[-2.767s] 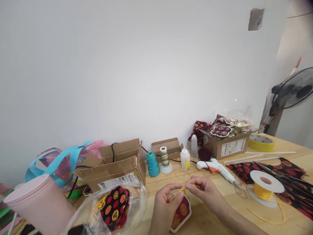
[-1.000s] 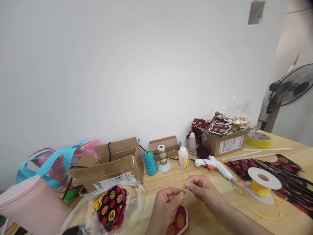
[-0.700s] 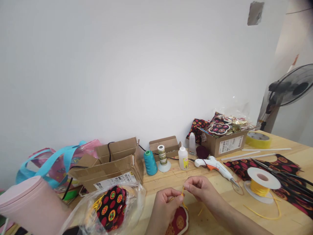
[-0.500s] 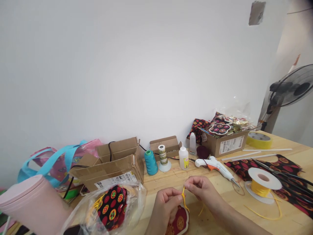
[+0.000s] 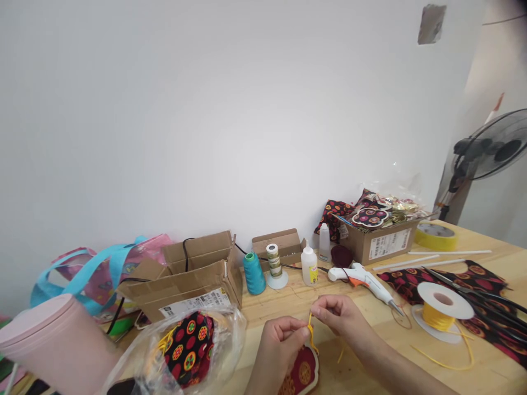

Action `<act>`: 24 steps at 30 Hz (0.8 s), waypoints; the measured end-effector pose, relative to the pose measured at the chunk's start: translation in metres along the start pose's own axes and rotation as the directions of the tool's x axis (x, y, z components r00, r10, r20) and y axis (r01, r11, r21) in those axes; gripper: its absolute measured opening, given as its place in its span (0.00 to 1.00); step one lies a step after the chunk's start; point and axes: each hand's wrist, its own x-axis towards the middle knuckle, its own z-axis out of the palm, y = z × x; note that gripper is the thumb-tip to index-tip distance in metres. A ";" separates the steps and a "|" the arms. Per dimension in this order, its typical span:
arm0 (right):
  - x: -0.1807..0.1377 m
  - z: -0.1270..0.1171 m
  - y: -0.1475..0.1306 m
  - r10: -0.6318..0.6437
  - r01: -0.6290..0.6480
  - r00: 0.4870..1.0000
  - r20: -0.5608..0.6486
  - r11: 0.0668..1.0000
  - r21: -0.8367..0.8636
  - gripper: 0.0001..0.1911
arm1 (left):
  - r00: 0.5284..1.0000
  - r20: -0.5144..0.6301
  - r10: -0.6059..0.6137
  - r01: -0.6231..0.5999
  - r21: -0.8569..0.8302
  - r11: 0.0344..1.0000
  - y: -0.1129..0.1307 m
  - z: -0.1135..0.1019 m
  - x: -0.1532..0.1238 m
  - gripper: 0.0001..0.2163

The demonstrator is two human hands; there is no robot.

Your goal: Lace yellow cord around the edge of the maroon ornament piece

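Note:
My left hand (image 5: pixel 276 346) and my right hand (image 5: pixel 338 316) meet low in the middle of the view, both pinched on a thin yellow cord (image 5: pixel 311 332). The cord loops down to a red patterned fabric ornament (image 5: pixel 302 373) with a white edge. That ornament sits under my left hand on the wooden table (image 5: pixel 370 362) and is partly cut off by the frame's bottom edge. Thumb and forefinger of each hand are pressed together on the cord.
A glue gun (image 5: pixel 364 280), glue bottles (image 5: pixel 308 265), a teal thread cone (image 5: pixel 252 272) and a yellow cord spool (image 5: pixel 441 308) lie behind my hands. Cardboard boxes (image 5: pixel 191 280), a plastic bag of fabric (image 5: pixel 187 345), a pink tub (image 5: pixel 53 345), patterned cloth with scissors (image 5: pixel 469 282) and a fan (image 5: pixel 489 145) surround them.
Since 2.8 s ago the ornament has dropped lower under my left hand. Both hands keep pinching the yellow cord, whose loop now hangs more upright between them.

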 end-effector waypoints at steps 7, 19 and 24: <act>-0.002 0.000 -0.004 0.004 -0.004 1.000 -0.025 1.000 -0.010 0.14 | 0.999 -0.016 0.029 -0.029 -0.007 1.000 -0.002 -0.001 0.002 0.14; 0.001 -0.002 0.000 -0.041 0.041 0.999 0.002 0.999 -0.030 0.14 | 0.996 0.089 0.022 -0.019 -0.035 0.999 -0.013 -0.012 0.007 0.10; -0.001 -0.002 -0.003 -0.134 0.130 0.989 -0.057 0.988 -0.079 0.15 | 0.998 -0.030 0.063 -0.064 -0.037 0.997 -0.004 -0.001 0.004 0.12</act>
